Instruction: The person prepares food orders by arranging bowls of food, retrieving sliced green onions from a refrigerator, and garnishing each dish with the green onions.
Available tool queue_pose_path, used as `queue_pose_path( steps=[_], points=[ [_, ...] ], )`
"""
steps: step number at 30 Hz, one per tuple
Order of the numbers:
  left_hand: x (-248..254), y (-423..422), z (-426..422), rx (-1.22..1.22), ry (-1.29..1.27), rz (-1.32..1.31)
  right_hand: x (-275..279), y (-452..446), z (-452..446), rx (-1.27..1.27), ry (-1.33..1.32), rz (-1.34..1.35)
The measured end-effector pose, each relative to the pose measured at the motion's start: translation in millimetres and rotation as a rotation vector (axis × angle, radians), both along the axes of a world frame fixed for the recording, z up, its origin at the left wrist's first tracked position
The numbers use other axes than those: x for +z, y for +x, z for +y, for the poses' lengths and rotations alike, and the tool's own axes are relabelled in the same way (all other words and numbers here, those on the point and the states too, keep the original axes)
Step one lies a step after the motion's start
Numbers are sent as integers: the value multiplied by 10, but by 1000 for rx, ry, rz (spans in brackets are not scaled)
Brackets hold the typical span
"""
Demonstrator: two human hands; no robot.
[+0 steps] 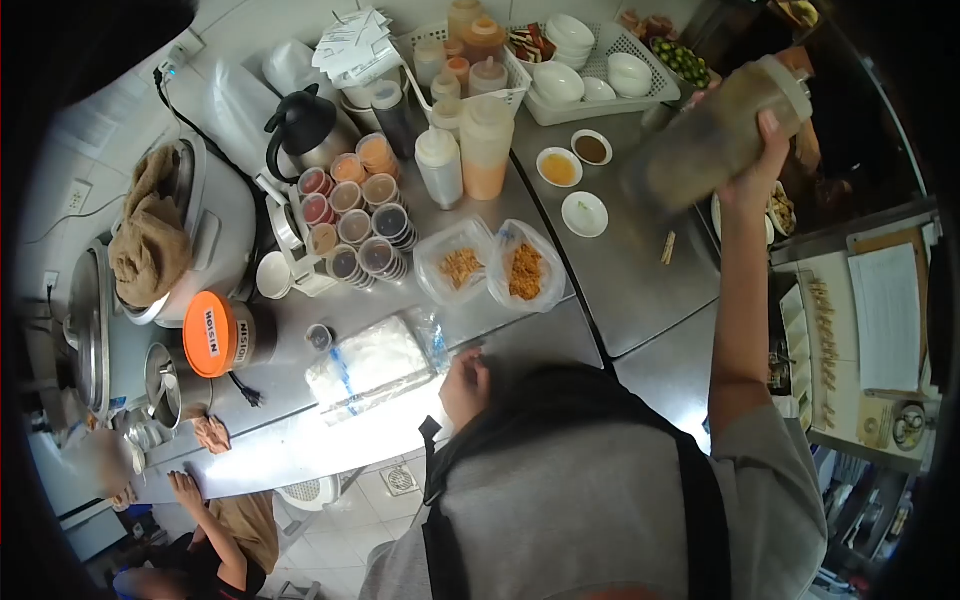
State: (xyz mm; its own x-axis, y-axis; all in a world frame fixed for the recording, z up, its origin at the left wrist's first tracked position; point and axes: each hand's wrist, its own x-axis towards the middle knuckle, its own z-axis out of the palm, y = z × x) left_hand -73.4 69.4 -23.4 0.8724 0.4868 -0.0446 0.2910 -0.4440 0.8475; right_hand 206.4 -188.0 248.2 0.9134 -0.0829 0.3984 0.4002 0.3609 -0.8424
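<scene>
My right hand (757, 160) is raised at the right, closed around a large cloudy plastic bottle (700, 140). The bottle is tilted and smeared by motion, and its contents look brownish. Beneath and left of it on the steel counter stand a small bowl of yellow sauce (558, 170), a bowl of brown sauce (592, 150) and a white bowl (585, 215) with little in it. My left hand (465, 388) is at the counter's front edge with curled fingers, and nothing shows in them. It is beside a stack of clear plastic bags (375, 362).
Two tubs of orange-brown crumbs (525, 270) stand mid-counter. Behind are lidded sauce cups (355, 227), squeeze bottles (487, 145) and a basket of white bowls (600, 105). A hoisin tub (215, 335) stands left. Another person's hand (185, 490) rests at the lower-left counter edge.
</scene>
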Motion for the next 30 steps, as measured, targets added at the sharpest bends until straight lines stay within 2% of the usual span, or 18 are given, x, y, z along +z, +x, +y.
queue_pose_path(
  steps=[1, 5, 8, 9, 12, 15, 18, 19, 22, 26, 30],
  points=[
    [11, 45, 14, -4, -11, -16, -38, -101, -47, 168, 31, -31],
    [41, 45, -18, 15, 17, -22, -112, -98, -159, -125, 43, 40],
    [50, 39, -2, 3, -49, -44, -220, -86, -245, -68, -57, 56],
    [64, 60, -1, 5, -34, -39, -296, -116, -277, 65, -6, 53],
    [77, 34, -16, 8, -6, -12, -398, -174, -330, -33, -245, 105],
    [56, 37, -11, 9, -13, -8, -628, -82, -351, -175, -596, 138],
    [79, 34, -1, 3, -46, -7, -971, -10, -435, -114, -918, 185],
    [73, 30, 1, -2, -47, -6, -1065, -14, -477, -29, -1120, 256],
    [77, 22, 0, -13, -51, -2, -1299, -149, -440, 20, -1360, 286],
    [39, 21, 11, -7, -60, -23, -1485, -258, -473, 97, -1547, 440],
    [43, 24, 18, -14, -95, -21, -1694, -264, -613, 81, -1749, 379]
  ],
)
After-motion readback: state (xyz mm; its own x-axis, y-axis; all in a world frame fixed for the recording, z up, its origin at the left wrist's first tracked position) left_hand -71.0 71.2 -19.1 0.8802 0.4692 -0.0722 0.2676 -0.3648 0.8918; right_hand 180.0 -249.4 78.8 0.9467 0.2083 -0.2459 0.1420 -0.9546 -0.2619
